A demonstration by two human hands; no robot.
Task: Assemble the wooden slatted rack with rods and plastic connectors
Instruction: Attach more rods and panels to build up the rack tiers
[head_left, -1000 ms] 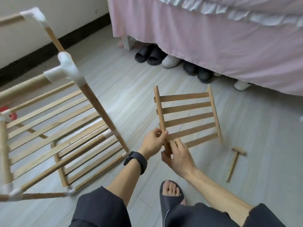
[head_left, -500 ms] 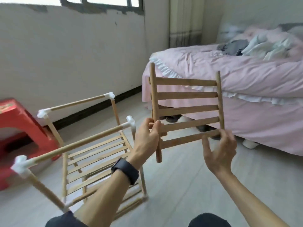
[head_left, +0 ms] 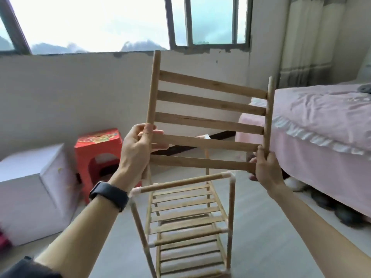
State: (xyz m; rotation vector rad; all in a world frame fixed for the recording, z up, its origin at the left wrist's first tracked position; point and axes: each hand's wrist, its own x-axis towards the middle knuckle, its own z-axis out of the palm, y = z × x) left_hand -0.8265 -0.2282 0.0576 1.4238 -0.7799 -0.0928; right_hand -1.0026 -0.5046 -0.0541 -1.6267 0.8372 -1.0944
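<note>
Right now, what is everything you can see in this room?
panel: one, pale wood, five slats, held up at centre
rack: one, wood with white connectors, on the floor below the panel
stool: one, red, left, by the wall
box: one, white, left of the stool
bed: one, pink cover, right
shoes: a few, dark, blurred, under the bed
window: one, dark frame, top
curtain: one, pale, right of the window
watch: one, black, left wrist
left hand: one, grips the panel's left rod
right hand: one, grips the panel's right rod, low
</note>
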